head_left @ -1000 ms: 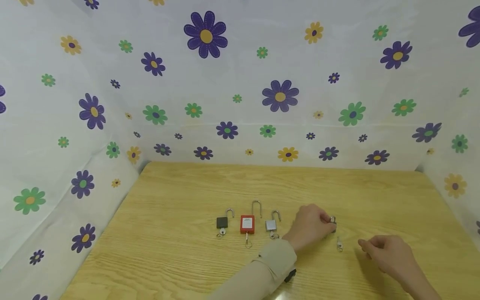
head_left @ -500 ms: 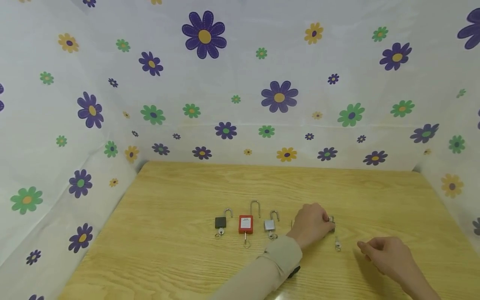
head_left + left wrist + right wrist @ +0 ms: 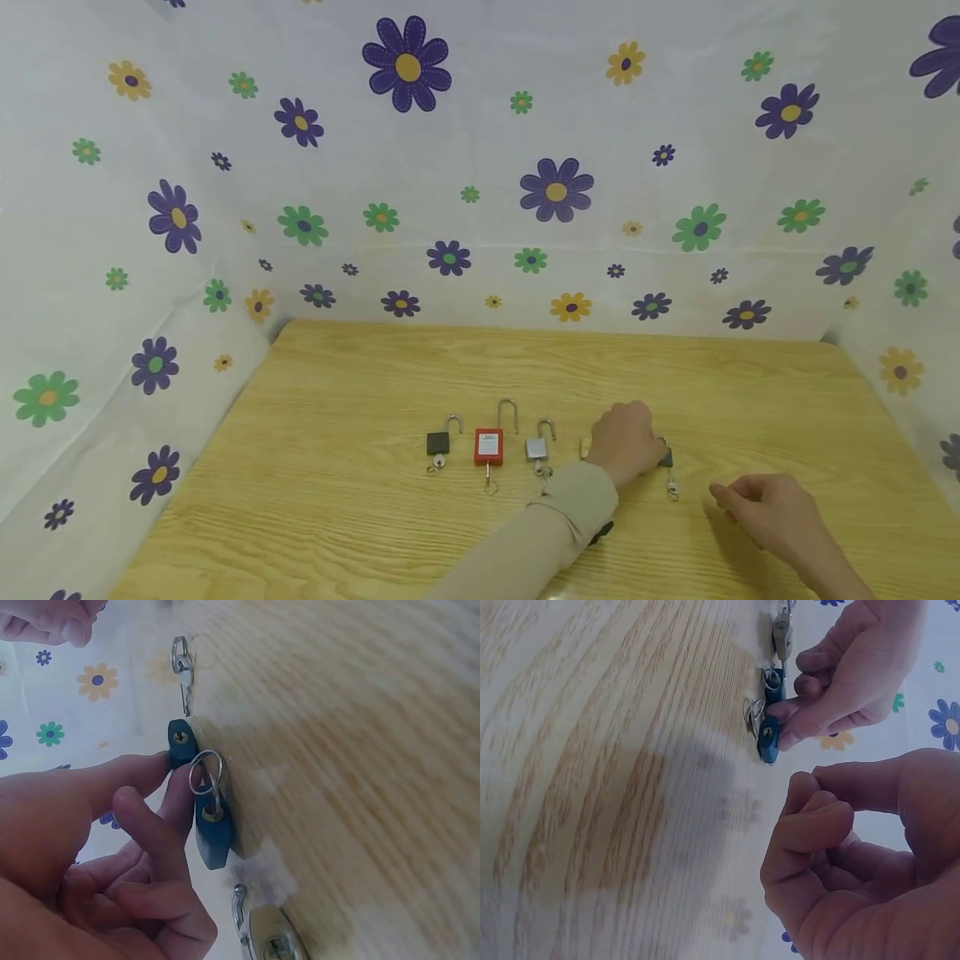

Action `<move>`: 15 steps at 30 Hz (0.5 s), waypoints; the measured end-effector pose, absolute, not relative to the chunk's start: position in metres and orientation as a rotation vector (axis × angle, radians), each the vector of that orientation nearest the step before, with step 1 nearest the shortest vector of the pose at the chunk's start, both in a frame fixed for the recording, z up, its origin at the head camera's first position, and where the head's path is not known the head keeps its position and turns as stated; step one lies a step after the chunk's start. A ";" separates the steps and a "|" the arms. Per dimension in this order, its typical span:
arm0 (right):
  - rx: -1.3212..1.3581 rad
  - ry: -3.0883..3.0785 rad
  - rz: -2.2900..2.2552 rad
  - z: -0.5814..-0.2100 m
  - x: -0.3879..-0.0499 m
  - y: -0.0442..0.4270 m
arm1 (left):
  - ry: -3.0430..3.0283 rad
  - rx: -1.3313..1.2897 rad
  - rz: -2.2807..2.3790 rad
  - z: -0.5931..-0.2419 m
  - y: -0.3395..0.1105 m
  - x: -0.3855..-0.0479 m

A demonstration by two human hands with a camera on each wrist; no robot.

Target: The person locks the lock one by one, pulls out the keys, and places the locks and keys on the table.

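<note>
Fingers of the left hand pinch a small teal padlock at the right end of a row of locks, its keyhole visible in the left wrist view. White sheeting printed with purple, green and yellow daisies rises behind and to both sides of a wood-grain table. Across the table's near half reaches the left forearm in a beige sleeve. Near the row's right end, the right hand hovers with fingers bent loosely inward, two tips together. Largest of the locks is the red padlock with a white label, its tall shackle raised. On either side of it lie a black padlock and a silver padlock, shackles also open. A brass padlock is mostly hidden behind the left hand; between it and the pinched lock sits a second teal padlock, key and ring in place. Smallest, a ringed key lies just in front of the pinched lock.
</note>
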State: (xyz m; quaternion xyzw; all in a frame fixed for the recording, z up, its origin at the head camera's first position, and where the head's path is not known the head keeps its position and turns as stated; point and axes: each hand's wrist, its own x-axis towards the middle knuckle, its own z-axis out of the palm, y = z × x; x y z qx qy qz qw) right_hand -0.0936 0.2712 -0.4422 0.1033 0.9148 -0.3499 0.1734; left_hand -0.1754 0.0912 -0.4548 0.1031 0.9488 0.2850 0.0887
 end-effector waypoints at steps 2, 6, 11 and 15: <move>0.289 2.598 -0.986 -0.442 -0.094 0.271 | 2.829 0.304 0.865 -0.454 0.091 -0.175; 0.279 2.608 -0.970 -0.442 -0.094 0.270 | 2.831 0.285 0.891 -0.453 0.091 -0.175; 0.266 2.611 -0.965 -0.442 -0.095 0.268 | 2.834 0.281 0.907 -0.453 0.092 -0.174; 0.261 2.607 -0.966 -0.442 -0.096 0.266 | 2.840 0.278 0.914 -0.454 0.092 -0.174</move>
